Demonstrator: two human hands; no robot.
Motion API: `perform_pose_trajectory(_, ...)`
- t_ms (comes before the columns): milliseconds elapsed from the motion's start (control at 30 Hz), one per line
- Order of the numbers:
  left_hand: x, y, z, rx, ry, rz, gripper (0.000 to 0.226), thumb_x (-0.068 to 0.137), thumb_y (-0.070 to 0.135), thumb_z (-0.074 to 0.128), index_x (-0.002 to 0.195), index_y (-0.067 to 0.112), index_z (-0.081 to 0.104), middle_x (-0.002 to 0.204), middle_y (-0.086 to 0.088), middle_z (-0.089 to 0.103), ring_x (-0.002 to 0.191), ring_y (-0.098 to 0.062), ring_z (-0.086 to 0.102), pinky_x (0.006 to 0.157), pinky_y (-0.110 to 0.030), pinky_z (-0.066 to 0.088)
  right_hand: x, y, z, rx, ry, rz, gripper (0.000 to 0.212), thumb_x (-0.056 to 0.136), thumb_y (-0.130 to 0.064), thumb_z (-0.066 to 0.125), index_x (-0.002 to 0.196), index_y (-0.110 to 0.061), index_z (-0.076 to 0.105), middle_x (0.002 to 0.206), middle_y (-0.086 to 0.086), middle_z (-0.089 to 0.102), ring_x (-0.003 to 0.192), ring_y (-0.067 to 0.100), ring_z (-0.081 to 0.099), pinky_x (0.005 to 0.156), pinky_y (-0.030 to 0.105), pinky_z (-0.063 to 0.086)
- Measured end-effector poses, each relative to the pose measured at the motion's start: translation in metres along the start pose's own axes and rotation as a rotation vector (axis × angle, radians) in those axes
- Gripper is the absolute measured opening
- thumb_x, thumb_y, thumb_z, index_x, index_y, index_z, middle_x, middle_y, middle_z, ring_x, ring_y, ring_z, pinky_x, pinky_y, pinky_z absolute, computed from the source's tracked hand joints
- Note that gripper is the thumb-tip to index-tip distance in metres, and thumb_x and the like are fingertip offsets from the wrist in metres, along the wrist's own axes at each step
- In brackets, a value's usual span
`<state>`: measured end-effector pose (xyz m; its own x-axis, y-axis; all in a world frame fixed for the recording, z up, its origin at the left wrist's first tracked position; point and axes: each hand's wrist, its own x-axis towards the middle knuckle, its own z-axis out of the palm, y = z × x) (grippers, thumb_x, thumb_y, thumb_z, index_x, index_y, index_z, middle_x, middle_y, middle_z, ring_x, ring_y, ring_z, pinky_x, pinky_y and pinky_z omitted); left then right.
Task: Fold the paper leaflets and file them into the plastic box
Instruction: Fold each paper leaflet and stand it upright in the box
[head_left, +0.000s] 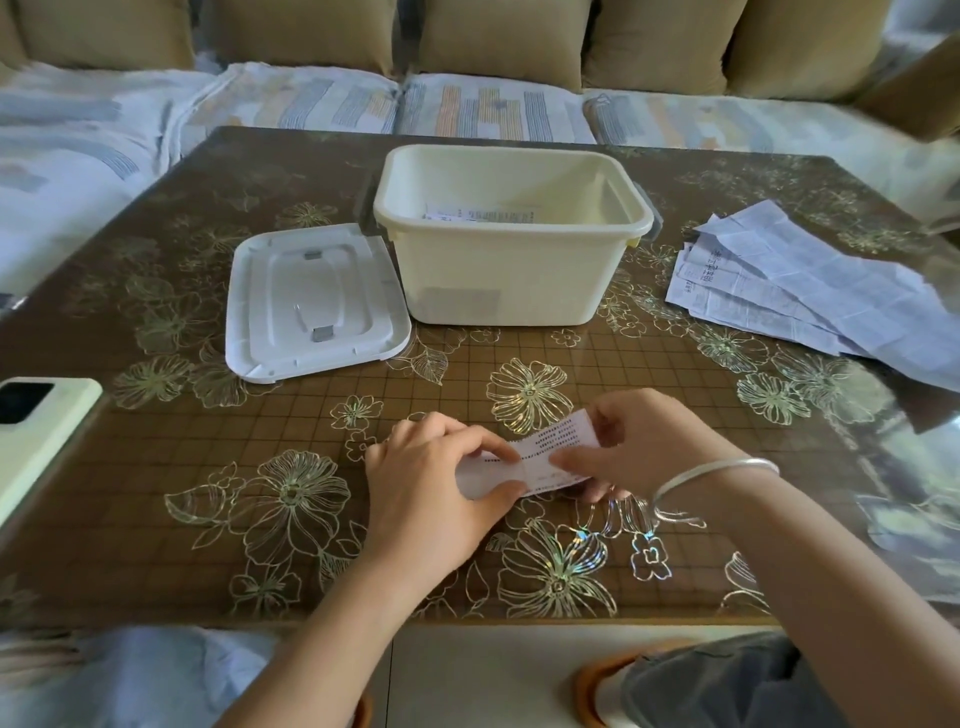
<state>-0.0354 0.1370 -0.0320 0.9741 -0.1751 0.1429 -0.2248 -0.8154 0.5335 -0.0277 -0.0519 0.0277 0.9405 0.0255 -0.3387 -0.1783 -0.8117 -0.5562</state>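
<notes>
While pinched at both ends, small printed leaflet (540, 457) low over the near part of the table (208, 467), slightly bent along a crease, print too small to read. Left end gripped between thumb and forefinger of the left hand (431, 483), which covers that end. Right end pinched by the right hand (649, 447), remaining fingers curled underneath and mostly out of sight. Hard to tell whether resting on the tabletop or held just above it. Silver bracelet (727, 467) on the right wrist.

Farther back, at the table's middle, open cream plastic box (511, 280), with printed paper (483, 212) lying at the bottom, largely hidden by the near wall. Just beside the box on the left, white lid (311, 306) lying flat. Well apart on the right, loose pile of unfolded leaflets (810, 296), cut off by the frame's edge. At the left edge, pale phone (36, 431), only partly in view. Behind the table, sofa (493, 104) with tan cushions, blurred.
</notes>
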Motion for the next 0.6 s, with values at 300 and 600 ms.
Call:
perform_pose_trajectory(300, -0.001, 0.0, 0.002, 0.027, 0.016, 0.022, 0.034, 0.074, 0.068, 0.064, 0.105, 0.054, 0.064, 0.093, 0.024, 0.042, 0.091, -0.001, 0.03, 0.071, -0.028, 0.012, -0.036, 0.011, 0.039, 0.577, 0.194, -0.295, 0.03, 0.089, -0.04, 0.049, 0.1, -0.024, 0.071, 0.086, -0.01, 0.074, 0.082, 0.013, 0.071, 0.077, 0.033, 0.058)
perform_pose_trajectory(600, 0.001, -0.006, -0.011, -0.049, -0.065, 0.01, 0.046, 0.08, 0.045, 0.069, 0.123, 0.032, 0.06, 0.118, 0.019, 0.057, 0.111, -0.008, 0.048, 0.088, -0.027, 0.031, -0.028, 0.021, 0.073, -0.026, 0.355, -0.7, 0.034, 0.095, -0.027, 0.048, 0.124, -0.019, 0.064, 0.132, -0.008, 0.058, 0.127, 0.0, 0.048, 0.105, 0.027, 0.042)
